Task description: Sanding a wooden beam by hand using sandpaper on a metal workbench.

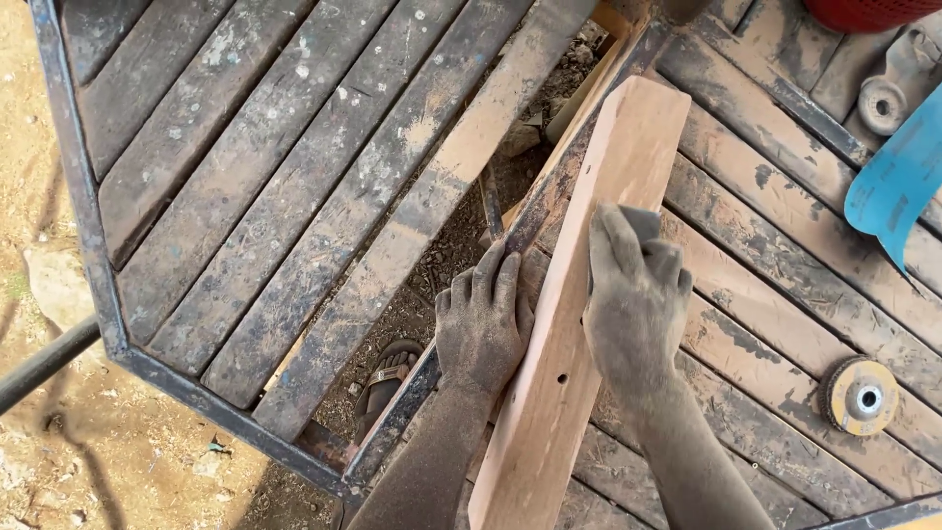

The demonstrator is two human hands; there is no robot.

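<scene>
Board: a long pale reddish wooden board (589,294) lay slanted across the slatted, dust-caked wooden workbench (294,167).
Left hand: the dusty left hand (483,329) pressed flat beside the board's left edge, fingers spread, gripping nothing.
Right hand: the dusty right hand (636,294) lay on the board, fingers curled over a small grey sanding pad (643,224).
Nearby: a round flap disc (862,396); a blue sandpaper sheet (898,182).

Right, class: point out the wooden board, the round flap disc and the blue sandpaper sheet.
wooden board (628,147), head view, bare upper face.
round flap disc (862,396), head view, yellow centre ring.
blue sandpaper sheet (898,182), head view, middle of sheet.
</scene>
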